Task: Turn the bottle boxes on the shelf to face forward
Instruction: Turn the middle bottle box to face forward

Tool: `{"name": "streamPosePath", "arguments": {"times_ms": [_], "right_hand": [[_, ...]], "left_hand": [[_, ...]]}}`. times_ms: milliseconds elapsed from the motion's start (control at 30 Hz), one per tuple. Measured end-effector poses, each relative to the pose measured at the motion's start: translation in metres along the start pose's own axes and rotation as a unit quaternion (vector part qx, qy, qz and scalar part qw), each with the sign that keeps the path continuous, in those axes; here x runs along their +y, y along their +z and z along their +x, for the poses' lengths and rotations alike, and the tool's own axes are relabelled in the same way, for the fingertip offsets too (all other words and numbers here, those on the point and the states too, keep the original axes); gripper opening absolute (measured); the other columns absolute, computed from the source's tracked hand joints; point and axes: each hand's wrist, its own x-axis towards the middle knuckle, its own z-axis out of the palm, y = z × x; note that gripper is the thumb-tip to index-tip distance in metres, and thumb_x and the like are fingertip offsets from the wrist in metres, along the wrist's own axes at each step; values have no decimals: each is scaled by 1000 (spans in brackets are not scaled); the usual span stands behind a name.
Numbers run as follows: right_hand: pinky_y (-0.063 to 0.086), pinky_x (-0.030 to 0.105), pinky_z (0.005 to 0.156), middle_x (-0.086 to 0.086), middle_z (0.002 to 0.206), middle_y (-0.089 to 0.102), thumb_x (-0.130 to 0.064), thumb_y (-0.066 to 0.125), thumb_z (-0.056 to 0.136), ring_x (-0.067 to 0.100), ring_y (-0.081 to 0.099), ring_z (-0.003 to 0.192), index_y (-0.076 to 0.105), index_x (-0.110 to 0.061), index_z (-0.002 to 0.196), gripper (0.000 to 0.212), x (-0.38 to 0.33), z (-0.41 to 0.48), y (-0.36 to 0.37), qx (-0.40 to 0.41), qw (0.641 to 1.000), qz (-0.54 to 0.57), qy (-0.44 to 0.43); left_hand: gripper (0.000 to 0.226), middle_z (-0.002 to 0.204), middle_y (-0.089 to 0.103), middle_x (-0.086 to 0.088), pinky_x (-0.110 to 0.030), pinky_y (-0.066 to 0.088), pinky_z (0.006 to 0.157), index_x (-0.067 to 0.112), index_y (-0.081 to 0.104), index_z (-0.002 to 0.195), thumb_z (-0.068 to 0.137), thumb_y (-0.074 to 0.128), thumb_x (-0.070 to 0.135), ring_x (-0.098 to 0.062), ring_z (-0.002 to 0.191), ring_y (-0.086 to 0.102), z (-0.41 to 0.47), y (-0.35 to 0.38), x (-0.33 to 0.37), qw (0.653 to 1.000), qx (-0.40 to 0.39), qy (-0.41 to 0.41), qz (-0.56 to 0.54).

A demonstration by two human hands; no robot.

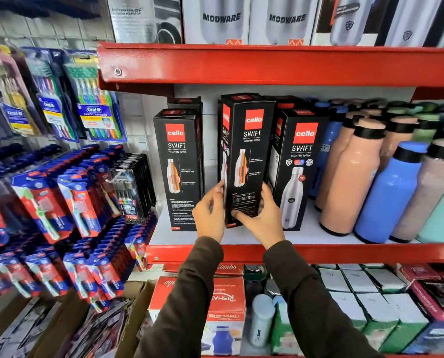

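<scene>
The person is holding a tall black middle box [244,158] on the red-edged shelf [344,251], its corner turned outward so two faces are showing. The left hand [210,213] is gripping its left edge, the right hand [264,215] clasping its lower right side. "cello SWIFT" is reading clearly (red logo, white letters). A left box [179,169] and right box [297,169] are flanking it, with loose bottles [386,192] crowding the right.
</scene>
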Motion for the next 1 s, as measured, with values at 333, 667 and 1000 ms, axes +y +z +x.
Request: {"name": "streamPosePath", "arguments": {"times_ms": [333,667,1000], "right_hand": [[56,33,90,-11,110,69,-34,90,54,2,65,100,48,-29,123,80,-7,1,7,63,998,-15,7],[38,10,102,-11,134,52,-20,83,66,2,49,123,29,-27,146,96,-4,0,0,-25,999,-29,17],[35,41,115,4,149,45,-13,68,84,12,38,139,25,-26,149,78,9,1,-3,-60,997,-35,29]], "left_hand": [[29,123,69,5,-39,51,104,23,70,117,97,51,31,-10,118,63,-16,-1,-2,999,21,33,5],[45,134,54,4,-26,37,110,13,42,142,98,50,9,-14,131,49,-4,-10,-22,995,-25,9,97],[25,103,63,18,-3,46,84,15,59,113,90,63,5,15,91,63,0,-14,-24,994,15,33,100]]}}
